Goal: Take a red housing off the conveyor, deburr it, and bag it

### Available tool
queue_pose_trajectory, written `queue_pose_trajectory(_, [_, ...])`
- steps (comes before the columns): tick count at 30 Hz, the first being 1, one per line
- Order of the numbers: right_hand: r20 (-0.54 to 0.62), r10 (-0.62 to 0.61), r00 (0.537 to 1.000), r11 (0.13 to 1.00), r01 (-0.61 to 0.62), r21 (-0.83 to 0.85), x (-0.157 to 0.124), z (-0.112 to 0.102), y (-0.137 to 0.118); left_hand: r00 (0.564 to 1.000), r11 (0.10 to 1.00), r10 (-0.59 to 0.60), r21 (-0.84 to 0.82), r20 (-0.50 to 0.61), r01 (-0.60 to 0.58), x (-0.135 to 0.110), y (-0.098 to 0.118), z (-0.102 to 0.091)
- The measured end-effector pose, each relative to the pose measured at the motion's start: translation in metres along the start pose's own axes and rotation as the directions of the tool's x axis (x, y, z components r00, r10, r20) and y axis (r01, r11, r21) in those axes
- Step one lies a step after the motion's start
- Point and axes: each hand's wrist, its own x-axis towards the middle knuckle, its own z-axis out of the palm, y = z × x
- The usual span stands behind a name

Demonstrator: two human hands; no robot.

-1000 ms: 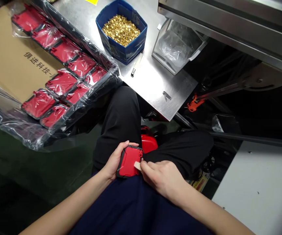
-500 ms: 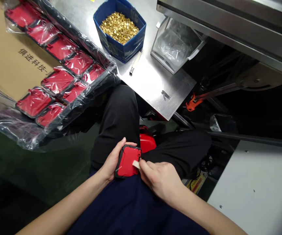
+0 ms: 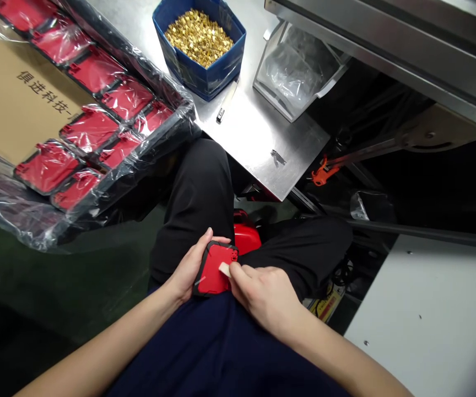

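Observation:
My left hand (image 3: 187,270) grips a red plastic cover with a black rim (image 3: 215,270), held over my lap. My right hand (image 3: 265,295) is closed, pinching a small pale strip (image 3: 224,269) against the cover's face. Several more red covers (image 3: 89,129) lie in rows under clear plastic wrap on a black tray at the upper left, resting on a brown cardboard box (image 3: 10,105).
A steel table (image 3: 258,138) carries a blue bin of small brass inserts (image 3: 199,38), a clear plastic-lined bin (image 3: 293,71) and a small clip (image 3: 278,158). A red object (image 3: 247,237) sits between my knees. A white surface (image 3: 423,314) lies at the right.
My right hand has slid the pale strip leftward across the cover's face. The view has drifted slightly, with the tray and table shifting up and left.

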Motion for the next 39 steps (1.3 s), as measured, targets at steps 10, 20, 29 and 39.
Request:
queue_pose_trajectory(10, [0.061,-0.003,0.998,1.000,0.001,0.026,0.001,-0.001,0.000,0.999,1.000,-0.026,-0.010,0.043,0.027,0.001,0.002,-0.002])
queue_pose_trajectory(20, [0.103,-0.123,0.987,0.980,0.105,0.171,0.004,-0.003,0.015,0.998,0.999,-0.038,-0.008,0.048,0.038,0.000,-0.001,-0.002])
queue_pose_trajectory(29, [0.120,-0.103,0.987,0.974,0.076,0.211,0.012,-0.002,0.025,0.999,1.000,-0.027,-0.008,0.048,0.027,0.001,0.000,-0.003])
queue_pose_trajectory(39, [0.127,-0.053,0.991,0.960,0.016,0.280,0.014,-0.004,0.035,0.999,1.000,-0.016,0.008,-0.032,0.016,0.000,0.001,0.002])
